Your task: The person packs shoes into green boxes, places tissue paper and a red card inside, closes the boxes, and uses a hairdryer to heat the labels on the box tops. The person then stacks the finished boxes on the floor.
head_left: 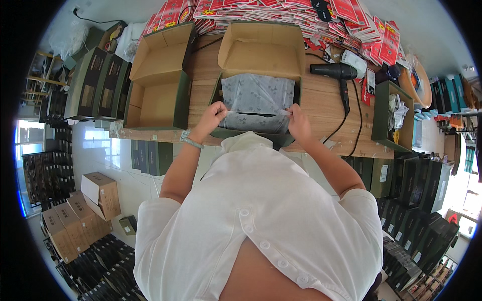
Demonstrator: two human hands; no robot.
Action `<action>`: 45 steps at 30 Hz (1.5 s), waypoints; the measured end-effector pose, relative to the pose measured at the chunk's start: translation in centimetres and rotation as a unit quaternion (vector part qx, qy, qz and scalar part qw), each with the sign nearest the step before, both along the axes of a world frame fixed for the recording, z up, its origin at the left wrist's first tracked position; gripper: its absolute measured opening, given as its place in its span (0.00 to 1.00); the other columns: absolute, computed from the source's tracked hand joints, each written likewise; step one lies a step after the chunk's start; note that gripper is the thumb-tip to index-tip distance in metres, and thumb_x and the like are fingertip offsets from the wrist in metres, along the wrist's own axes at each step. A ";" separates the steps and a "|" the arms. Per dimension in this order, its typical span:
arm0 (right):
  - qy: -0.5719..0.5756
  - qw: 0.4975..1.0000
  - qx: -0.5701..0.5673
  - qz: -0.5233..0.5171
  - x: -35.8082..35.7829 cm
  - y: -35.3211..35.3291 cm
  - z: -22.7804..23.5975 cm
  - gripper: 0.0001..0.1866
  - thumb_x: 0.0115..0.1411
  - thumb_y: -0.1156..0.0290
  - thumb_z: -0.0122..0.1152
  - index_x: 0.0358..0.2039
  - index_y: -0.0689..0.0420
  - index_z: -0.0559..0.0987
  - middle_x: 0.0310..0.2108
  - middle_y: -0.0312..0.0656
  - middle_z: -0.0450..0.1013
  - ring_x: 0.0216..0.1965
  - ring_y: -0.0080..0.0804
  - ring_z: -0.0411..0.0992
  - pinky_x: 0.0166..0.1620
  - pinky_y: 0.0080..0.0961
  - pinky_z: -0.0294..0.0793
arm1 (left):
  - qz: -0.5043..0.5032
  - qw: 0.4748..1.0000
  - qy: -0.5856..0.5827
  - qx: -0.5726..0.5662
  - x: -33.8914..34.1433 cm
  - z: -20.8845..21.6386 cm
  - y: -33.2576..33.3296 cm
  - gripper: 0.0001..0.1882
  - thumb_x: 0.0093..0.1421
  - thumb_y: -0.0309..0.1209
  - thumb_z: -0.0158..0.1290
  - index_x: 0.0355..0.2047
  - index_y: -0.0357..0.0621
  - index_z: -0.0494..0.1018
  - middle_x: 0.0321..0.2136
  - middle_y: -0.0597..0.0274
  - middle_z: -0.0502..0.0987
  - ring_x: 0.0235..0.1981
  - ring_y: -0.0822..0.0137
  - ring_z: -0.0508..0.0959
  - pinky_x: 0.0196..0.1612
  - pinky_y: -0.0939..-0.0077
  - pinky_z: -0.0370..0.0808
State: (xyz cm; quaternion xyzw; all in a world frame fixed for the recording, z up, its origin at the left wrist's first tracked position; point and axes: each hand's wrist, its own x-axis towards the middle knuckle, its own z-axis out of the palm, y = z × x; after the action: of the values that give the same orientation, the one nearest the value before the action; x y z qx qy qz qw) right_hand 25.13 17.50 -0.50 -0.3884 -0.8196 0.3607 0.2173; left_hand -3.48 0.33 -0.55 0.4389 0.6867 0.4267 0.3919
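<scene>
In front of me on the wooden table stands a dark green shoe box with its lid up and a brown cardboard inside. Grey patterned tissue paper lies in it, covering whatever is underneath. My left hand pinches the paper's near left edge. At the near right edge, my right hand pinches the same sheet, so the edge is stretched between both hands. A narrow dark gap shows below that edge, with more grey paper nearer to me.
A second open box stands at the left. To the right lie a black hair dryer and its cord, beside a green box holding crumpled plastic. Red printed sheets are heaped at the back. Cartons sit on the floor.
</scene>
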 end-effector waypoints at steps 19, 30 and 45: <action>-0.161 0.967 0.090 0.175 0.4 -3.5 0.3 0.22 0.56 0.69 0.59 0.52 0.55 0.67 0.59 0.50 0.60 0.62 0.52 0.56 0.64 0.57 0.51 | -0.009 0.946 0.319 0.062 3.4 -3.2 -4.5 0.06 0.56 0.23 0.54 0.34 0.41 0.69 0.47 0.56 0.72 0.50 0.50 0.71 0.50 0.60 0.71; -0.126 0.930 0.189 0.288 -8.1 -6.8 -1.9 0.42 0.48 0.43 0.66 0.58 0.54 0.66 0.51 0.48 0.62 0.53 0.48 0.61 0.56 0.46 0.60 | 0.019 0.934 0.341 0.108 3.6 -2.9 -4.8 0.07 0.54 0.22 0.54 0.33 0.43 0.70 0.38 0.59 0.73 0.41 0.52 0.72 0.42 0.61 0.69; -0.231 0.903 0.188 0.311 -9.5 -7.0 -3.4 0.35 0.49 0.49 0.67 0.51 0.56 0.68 0.43 0.46 0.64 0.47 0.46 0.66 0.48 0.39 0.70 | 0.016 0.928 0.349 0.126 3.3 -4.1 -4.8 0.06 0.54 0.24 0.54 0.33 0.44 0.70 0.38 0.60 0.72 0.41 0.53 0.72 0.43 0.60 0.69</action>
State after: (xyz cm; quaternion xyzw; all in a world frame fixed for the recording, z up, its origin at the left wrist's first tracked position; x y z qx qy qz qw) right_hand 15.65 10.47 -3.93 -0.1383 -0.9785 0.1497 -0.0320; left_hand -0.21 -4.44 -4.65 0.5947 0.7280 0.3356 0.0616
